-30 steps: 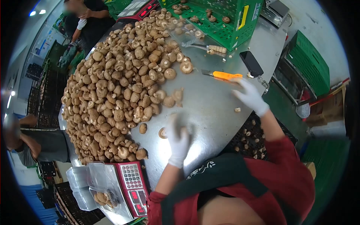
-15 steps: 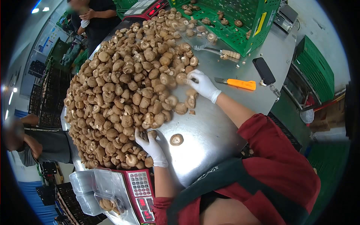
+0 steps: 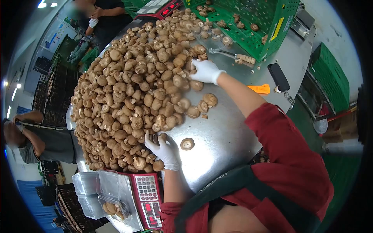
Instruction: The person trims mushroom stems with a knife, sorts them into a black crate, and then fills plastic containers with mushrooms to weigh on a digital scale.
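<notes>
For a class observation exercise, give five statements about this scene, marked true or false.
1. The left hand and right hand both wear white gloves. True.
2. The phone is in the right hand. False: it lies on the table.
3. A lone mushroom lies apart from the pile. True.
4. The green crate on the table holds no mushrooms. False: several lie in it.
5. A clear box holding mushrooms sits on the nearer scale. True.

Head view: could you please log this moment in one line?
left white-gloved hand: at brown mushroom heap; right white-gloved hand: likewise; lone round mushroom: on grey metal table
</notes>
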Demonstrator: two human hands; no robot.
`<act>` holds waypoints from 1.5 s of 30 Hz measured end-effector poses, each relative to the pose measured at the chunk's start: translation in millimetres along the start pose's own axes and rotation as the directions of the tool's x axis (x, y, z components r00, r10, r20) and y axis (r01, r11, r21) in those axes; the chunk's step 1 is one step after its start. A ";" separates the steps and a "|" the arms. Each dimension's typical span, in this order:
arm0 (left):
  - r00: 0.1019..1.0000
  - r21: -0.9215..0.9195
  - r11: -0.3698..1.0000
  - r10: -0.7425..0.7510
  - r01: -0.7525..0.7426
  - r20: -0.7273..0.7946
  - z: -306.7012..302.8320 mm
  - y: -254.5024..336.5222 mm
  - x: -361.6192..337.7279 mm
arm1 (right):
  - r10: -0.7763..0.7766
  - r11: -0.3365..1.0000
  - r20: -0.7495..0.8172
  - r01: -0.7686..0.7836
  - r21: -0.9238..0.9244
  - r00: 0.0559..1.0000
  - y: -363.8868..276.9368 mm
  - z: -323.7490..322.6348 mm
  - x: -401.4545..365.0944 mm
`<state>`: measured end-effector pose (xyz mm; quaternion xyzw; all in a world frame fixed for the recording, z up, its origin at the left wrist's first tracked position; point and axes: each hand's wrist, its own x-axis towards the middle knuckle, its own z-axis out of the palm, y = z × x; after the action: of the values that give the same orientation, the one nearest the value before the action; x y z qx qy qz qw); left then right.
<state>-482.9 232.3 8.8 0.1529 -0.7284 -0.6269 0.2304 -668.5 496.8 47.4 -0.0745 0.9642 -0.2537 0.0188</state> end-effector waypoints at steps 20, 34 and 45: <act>0.924 -0.238 0.968 0.156 -0.074 0.350 -20.1 67.0 -39.5 | -0.608 -0.605 0.210 -0.618 0.503 0.766 -70.8 48.1 -172.8; 0.810 -0.332 0.919 0.023 0.214 0.586 -76.1 76.5 -85.6 | -0.395 0.104 0.518 -0.523 0.846 0.759 -103.9 59.7 -221.3; 0.800 0.607 0.782 0.451 -0.142 -0.395 -355.7 104.5 -55.2 | -0.046 0.574 0.303 -0.223 0.788 0.952 -41.6 31.1 -182.2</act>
<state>-241.7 -21.7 142.0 0.2543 -0.8013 -0.2790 0.4641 -480.6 473.8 40.6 -0.0451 0.7283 -0.6523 0.2051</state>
